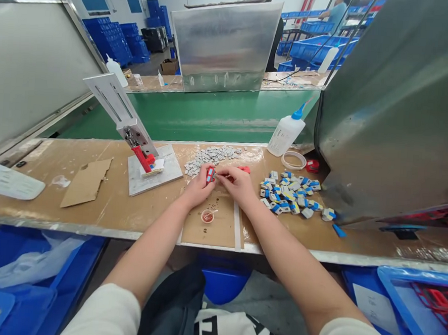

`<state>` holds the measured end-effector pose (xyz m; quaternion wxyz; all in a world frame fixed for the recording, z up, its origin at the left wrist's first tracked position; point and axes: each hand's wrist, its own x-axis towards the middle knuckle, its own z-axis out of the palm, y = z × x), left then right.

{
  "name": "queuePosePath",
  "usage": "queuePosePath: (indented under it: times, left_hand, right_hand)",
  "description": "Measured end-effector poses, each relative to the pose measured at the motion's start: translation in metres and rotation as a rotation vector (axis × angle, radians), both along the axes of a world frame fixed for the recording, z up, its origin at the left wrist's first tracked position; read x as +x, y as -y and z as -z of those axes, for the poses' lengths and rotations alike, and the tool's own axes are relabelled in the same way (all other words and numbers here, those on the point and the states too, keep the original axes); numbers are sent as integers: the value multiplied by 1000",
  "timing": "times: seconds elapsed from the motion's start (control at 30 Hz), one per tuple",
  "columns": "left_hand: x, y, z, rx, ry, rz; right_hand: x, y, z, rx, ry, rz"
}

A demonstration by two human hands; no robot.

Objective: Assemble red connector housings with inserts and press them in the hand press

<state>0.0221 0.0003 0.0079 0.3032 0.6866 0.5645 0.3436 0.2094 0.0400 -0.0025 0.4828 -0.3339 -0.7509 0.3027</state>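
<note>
My left hand [199,187] holds a small red part [210,175] with a pale, light-blue face, over the middle of the brown worktop. Beside it, my right hand [238,184] is closed, its fingertips touching the red part's right side; what they pinch is too small to name. Another red piece [244,169] shows just behind my right hand. Beyond the hands lies a spread of small grey pieces [213,155]. Nearer me stands a small round cup [207,216] with reddish contents, with tiny bits around it. Blue, white and yellow blocks [290,193] are heaped to the right.
A red toggle clamp [143,158] on an upright metal stand is left of the hands. A white bottle [285,135] and a tape roll [293,160] stand at the back right. Cardboard [87,183] lies left. A metal panel [394,117] bounds the right side.
</note>
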Motion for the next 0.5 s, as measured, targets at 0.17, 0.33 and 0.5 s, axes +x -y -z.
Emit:
queuePosePath:
  times: [0.17,0.33,0.5]
  left_hand:
    - [-1,1,1,5,20,13]
    - [0,1,2,92,74,17]
    - [3,4,1,98,123,-3]
  right_hand:
    - [-1,0,2,67,19,7]
    - [-10,6,2,130,-49,49]
    - [-19,10,2,-85,-203,55]
